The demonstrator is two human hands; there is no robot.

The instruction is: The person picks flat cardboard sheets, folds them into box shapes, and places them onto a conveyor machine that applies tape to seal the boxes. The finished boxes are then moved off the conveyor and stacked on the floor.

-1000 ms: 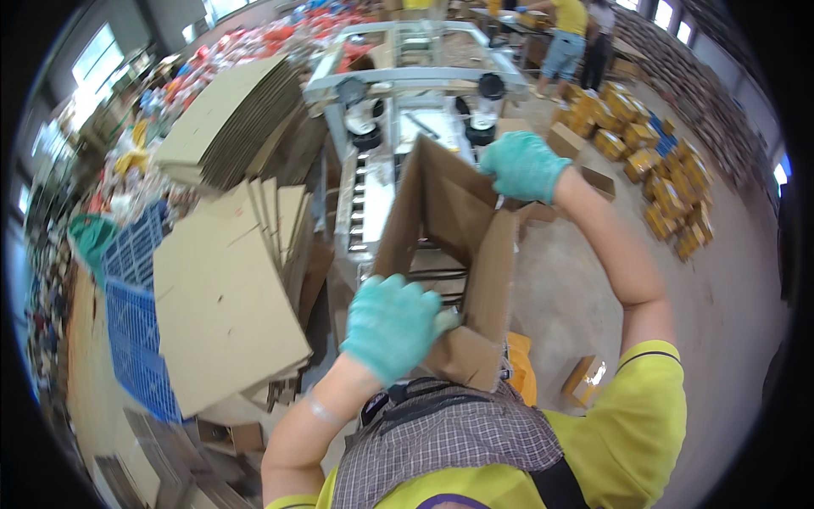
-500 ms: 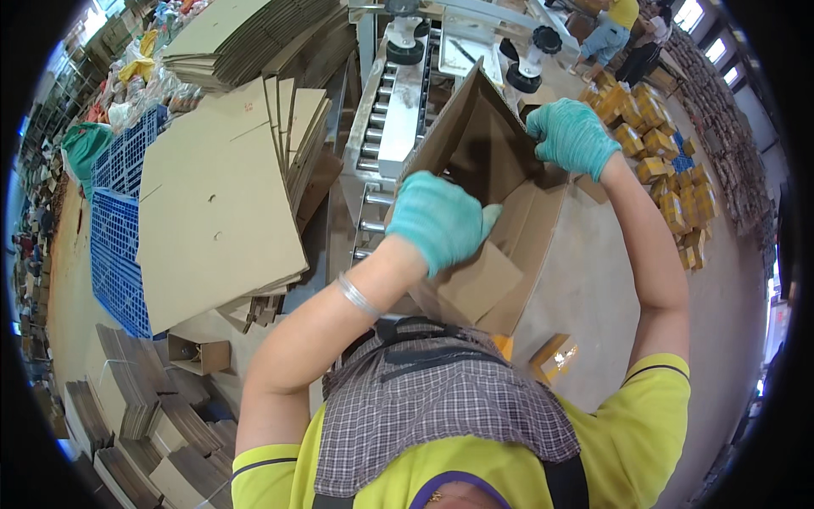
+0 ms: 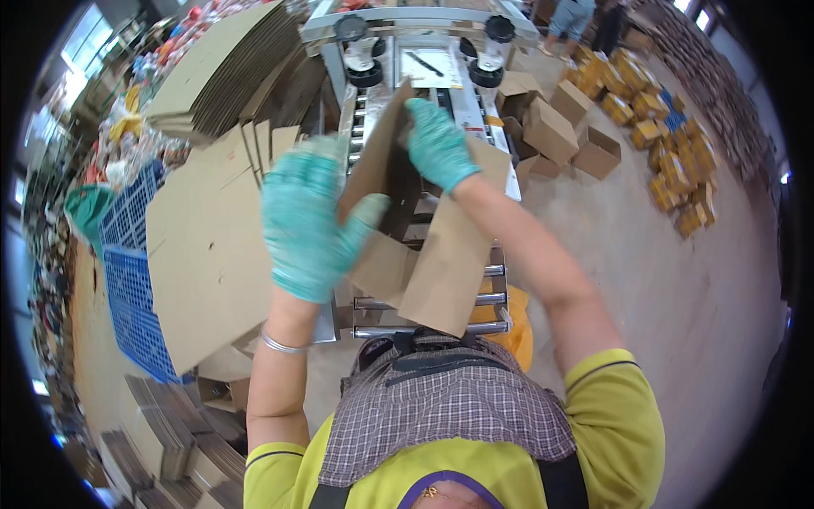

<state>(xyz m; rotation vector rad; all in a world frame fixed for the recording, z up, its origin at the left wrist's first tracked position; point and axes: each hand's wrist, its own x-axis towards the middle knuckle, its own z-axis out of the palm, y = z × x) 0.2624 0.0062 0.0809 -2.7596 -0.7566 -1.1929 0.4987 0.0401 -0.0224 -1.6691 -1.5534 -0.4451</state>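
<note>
Nearest the camera, at 6 o'clock, the person's chest shows a yellow shirt and checked apron (image 3: 449,416). The left hand (image 3: 309,225), in a teal glove with a metal bangle (image 3: 280,343) at the wrist, sits just left of centre; its fingers are curled closed over the near left edge of a cardboard box (image 3: 424,246), thumb pressed on the panel. The box is part-opened, flaps hanging toward 6 o'clock, and is held above a roller conveyor (image 3: 441,305). The right hand (image 3: 437,144), also gloved in teal, is at 12 o'clock from centre; it is closed on the box's far upper edge.

At 9 o'clock, flat cardboard sheets (image 3: 212,254) lie over a blue plastic crate (image 3: 127,288). At 11 o'clock stands a taller stack of flat cartons (image 3: 229,68). At 12 o'clock is a taping machine (image 3: 424,42). At 1 to 2 o'clock, brown boxes (image 3: 551,127) sit on the floor, small yellow packages (image 3: 678,170) beyond them.
</note>
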